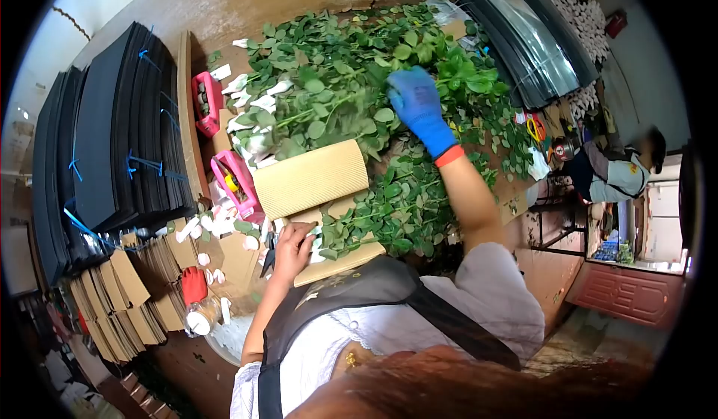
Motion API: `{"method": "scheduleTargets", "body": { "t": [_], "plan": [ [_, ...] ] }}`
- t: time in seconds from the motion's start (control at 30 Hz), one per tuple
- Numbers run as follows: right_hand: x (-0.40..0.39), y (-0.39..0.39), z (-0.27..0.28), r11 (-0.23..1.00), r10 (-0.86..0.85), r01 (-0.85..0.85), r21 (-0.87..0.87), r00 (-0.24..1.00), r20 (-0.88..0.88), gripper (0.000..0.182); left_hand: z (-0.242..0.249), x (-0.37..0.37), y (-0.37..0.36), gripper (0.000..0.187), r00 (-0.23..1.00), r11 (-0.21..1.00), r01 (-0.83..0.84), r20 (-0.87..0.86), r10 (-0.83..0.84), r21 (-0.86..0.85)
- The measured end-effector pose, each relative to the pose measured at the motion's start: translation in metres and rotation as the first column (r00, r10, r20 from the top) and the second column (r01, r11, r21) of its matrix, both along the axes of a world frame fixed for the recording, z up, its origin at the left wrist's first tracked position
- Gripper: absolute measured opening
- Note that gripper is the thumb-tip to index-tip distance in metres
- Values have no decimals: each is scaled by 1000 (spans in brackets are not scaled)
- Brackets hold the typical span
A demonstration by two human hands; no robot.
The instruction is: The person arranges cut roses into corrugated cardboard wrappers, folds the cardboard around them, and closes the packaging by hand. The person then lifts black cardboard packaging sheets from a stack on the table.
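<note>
Leafy green stems (404,202) cover much of the wooden table, some with white-wrapped heads (265,103) toward the left. My right hand (416,103), in a blue glove with an orange cuff, is closed at the leafy tops of the stems; what its fingers hold is hidden. Bare, my left hand (293,248) rests with bent fingers at the near edge of a ribbed cardboard piece (313,180). Dark blades or tips show beside its fingers, but its grip is unclear. Another cardboard piece (340,263) lies close to my body.
Two pink baskets (207,105) stand left of the stems. Black sheets (127,135) and folded cardboard (120,299) are stacked farther left. More dark sheets (523,38) lie at the upper right. A jar (200,320) stands at the lower left. Another person (617,172) is at the right.
</note>
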State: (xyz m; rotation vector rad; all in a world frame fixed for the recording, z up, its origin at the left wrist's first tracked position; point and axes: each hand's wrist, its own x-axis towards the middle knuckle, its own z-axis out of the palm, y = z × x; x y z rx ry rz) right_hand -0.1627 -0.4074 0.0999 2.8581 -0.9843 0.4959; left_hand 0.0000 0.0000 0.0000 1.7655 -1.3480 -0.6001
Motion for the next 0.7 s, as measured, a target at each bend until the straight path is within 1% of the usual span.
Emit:
{"method": "scheduleTargets", "body": {
  "t": [0.07, 0.1, 0.17, 0.2, 0.23, 0.3, 0.33, 0.37, 0.4, 0.43, 0.47, 0.5, 0.53, 0.6, 0.63, 0.67, 0.7],
  "plan": [
    [-22, -14, -6, 979, 90, -39, 202, 964, -252, 22, 5, -23, 3, 28, 999, 1000, -8, -52, 9, 16],
    [22, -19, -4, 994, 59, -61, 86, 998, 24, 22, 8, 39, -3, 28, 997, 1000, 1, 73, 0, -12],
    [11, -24, 41, 993, 86, -58, -99, 947, 309, 21, -1, 21, -2, 28, 999, 999, -21, 49, 23, -36],
    [7, -22, 58, 995, 53, -31, -100, 973, 223, 22, 1, 8, 0, 28, 999, 999, -36, -2, 36, 12],
    [9, -27, 52, 978, 55, -18, -209, 983, 174, 22, 6, 7, -2, 28, 999, 1000, -24, -21, 24, -2],
    [16, -39, 35, 902, 28, 12, -431, 996, 87, 22, 6, 7, -1, 28, 1000, 1000, -16, 20, 16, -13],
    [20, -32, 31, 847, -115, 121, -518, 992, 44, 25, 4, 7, 0, 29, 1000, 1000, -26, -11, 26, 5],
    [24, -26, 29, 958, -155, 142, -250, 987, -34, 26, 2, 8, 0, 29, 1000, 1000, -27, 1, 27, -5],
    [27, -14, 30, 985, -164, 170, 39, 979, -121, 28, 2, 8, 0, 29, 999, 999, -32, 14, 33, -13],
    [24, 3, 19, 987, -29, 56, 153, 985, -172, 26, 1, 8, -1, 30, 999, 999, -42, 24, 43, -20],
    [17, 22, -5, 960, 110, -51, 274, 972, -207, 24, 0, 7, -1, 30, 999, 999, -53, 8, 53, -10],
    [10, 38, -45, 965, 212, -194, 178, 973, -93, 23, 0, 7, 0, 29, 998, 998, -61, -7, 61, 2],
    [3, 48, -76, 946, 319, -319, 64, 948, 9, 22, -1, 6, 1, 29, 998, 998, -66, -22, 66, 13],
    [-1, 50, -82, 955, 224, -173, 242, 954, -198, 21, -4, 6, 3, 29, 998, 998, -56, 1, 56, 3],
    [7, 55, -64, 944, 192, -92, 316, 933, -303, 20, -3, 6, 0, 29, 998, 998, -59, 14, 59, -4],
    [7, 56, -42, 961, 114, -9, 278, 924, -364, 20, -1, 6, 1, 28, 998, 998, -57, 35, 57, -2],
    [3, 64, -3, 988, 68, -38, 149, 977, -200, 20, 5, 6, -1, 28, 998, 998, -55, 11, 56, -14]
  ]
}}
